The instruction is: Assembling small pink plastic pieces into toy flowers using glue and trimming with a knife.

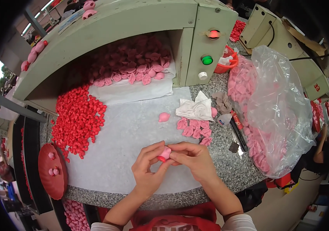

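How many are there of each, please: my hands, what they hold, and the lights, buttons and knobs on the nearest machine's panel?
Left hand and right hand: 2
Pink piece between them: 1
Orange-red light: 1
Green button: 1
White knob: 1
Total: 6

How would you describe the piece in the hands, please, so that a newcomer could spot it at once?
Find the pale sheet in front of the green machine. Over its near part, the left hand and right hand pinch one small piece. It is pink with a red end, while the loose piece beyond it on the sheet looks plain pink.
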A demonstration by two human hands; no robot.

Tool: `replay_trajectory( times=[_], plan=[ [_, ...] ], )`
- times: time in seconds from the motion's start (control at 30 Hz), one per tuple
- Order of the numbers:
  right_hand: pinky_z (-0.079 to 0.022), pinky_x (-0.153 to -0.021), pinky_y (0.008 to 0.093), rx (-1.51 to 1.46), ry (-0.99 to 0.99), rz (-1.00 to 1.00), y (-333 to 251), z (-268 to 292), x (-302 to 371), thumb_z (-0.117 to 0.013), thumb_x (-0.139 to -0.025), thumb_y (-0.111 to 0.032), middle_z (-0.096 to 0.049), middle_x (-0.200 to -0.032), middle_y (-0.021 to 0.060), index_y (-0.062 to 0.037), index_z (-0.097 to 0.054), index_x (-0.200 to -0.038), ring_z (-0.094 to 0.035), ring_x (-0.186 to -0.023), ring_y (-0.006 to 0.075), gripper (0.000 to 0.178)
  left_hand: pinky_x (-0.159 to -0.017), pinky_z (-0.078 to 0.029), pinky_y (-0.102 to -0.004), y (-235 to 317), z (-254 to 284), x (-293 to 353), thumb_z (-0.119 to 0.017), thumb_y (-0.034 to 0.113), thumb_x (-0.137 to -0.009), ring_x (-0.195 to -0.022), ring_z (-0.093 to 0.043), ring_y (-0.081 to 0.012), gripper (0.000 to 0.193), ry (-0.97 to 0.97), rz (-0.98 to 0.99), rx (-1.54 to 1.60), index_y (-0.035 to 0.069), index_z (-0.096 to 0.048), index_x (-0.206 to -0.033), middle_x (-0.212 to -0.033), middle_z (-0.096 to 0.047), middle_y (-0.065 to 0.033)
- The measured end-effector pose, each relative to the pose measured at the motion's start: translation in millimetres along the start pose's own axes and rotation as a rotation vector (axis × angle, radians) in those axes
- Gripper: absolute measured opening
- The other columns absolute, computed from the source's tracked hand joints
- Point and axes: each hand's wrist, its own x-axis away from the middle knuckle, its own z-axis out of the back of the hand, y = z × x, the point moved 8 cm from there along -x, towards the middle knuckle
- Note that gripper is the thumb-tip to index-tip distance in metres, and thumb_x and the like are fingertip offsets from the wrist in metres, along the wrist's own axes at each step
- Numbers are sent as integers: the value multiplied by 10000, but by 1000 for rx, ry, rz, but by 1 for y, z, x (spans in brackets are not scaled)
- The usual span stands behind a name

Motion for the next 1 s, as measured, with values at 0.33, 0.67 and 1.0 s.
replay_trajectory(
  times=[0.33, 0.67, 1.0],
  plan=[
    [-526, -633, 230, -6, 25, -46, 7, 7, 0, -610, -765, -1, -630, -842, 104, 35, -612, -932, -616, -736, 135, 171, -751, -527, -289, -4, -2, 4, -634, -117, -679, -927, -568, -219, 293, -20, -44, -130, -38, -556, -951, -1044, -518, -180],
    [-488, -618, 208, 3, 6, -44, 12, 9, -2, -622, -774, -50, -630, -822, 82, 32, -610, -923, -590, -702, 96, 170, -719, -534, -278, -5, -5, 6, -639, -90, -692, -917, -573, -212, 267, -8, -34, -142, -35, -565, -943, -1018, -539, -176],
    [-490, -626, 213, -28, -40, -39, 11, 6, -2, -621, -774, -44, -631, -803, 75, 28, -616, -896, -593, -701, 99, 142, -687, -531, -265, -3, -2, 8, -681, -54, -660, -882, -599, -204, 242, 40, -76, -174, -14, -603, -885, -994, -585, -153]
  ],
)
